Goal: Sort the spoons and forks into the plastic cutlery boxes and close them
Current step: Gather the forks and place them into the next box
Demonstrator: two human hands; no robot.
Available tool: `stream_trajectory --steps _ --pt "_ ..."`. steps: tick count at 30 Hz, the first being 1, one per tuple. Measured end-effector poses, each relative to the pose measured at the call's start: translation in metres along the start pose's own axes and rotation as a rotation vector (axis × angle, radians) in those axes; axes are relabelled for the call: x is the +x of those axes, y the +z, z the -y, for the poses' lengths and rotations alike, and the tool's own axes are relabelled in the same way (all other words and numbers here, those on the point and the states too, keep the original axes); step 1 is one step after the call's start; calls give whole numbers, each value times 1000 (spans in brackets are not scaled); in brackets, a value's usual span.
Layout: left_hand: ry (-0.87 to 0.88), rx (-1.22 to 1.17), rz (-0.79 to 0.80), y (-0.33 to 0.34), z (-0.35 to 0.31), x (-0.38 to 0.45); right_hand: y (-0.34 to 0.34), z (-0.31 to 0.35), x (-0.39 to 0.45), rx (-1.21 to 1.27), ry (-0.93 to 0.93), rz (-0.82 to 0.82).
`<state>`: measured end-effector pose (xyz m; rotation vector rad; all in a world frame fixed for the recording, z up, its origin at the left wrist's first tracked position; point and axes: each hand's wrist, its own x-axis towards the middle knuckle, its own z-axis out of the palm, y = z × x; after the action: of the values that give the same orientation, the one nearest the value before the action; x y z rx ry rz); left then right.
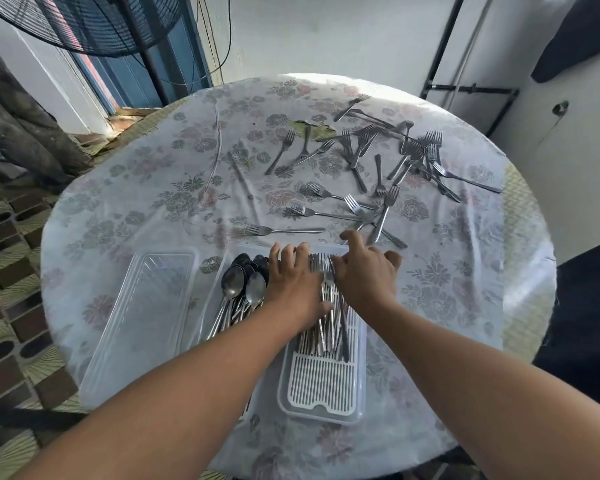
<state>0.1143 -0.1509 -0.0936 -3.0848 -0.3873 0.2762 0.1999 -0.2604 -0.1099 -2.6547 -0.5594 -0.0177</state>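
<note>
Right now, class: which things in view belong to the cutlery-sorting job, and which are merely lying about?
Belong: loose forks, sorted forks, spoons, fork box, clear lid, both hands.

Lying about: standing fan, dark cloth, floral tablecloth.

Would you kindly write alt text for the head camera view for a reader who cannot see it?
Both hands, left hand and right hand, rest on forks lying in a plastic box with a slotted white insert. Spoons sit piled in the neighbouring box, and many loose forks lie scattered across the floral tablecloth.
</note>
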Motion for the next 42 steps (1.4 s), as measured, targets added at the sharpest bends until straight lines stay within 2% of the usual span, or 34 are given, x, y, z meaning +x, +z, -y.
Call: stream_trajectory --steps 3,7,11,14,17,21,25,28,34,42 --pt "52 -45 -36 3 -3 -3 2 -2 -1 -39 27 -12" --pt "113 17 39 6 -2 -6 0 -8 -7 -155 -59 -17" --pt "141 -30 36 4 6 -9 -3 -15 -14 -300 -119 40" --pt "97 -8 12 4 12 -13 -3 -19 -20 -377 -126 108" --pt "120 17 63 2 10 -13 -6 -15 -21 -422 -106 130" --pt "134 0 166 -1 3 -13 -5 -14 -22 -395 -46 138" --pt "57 -74 57 0 6 -13 -11 -18 -27 -358 -16 133" --pt "40 62 -73 3 10 -10 -13 -17 -28 -365 -17 140" --pt "32 -19 69 4 7 -8 -10 -11 -35 -394 -48 221" --pt "13 2 8 8 7 -8 -14 -11 -39 -408 -32 198"
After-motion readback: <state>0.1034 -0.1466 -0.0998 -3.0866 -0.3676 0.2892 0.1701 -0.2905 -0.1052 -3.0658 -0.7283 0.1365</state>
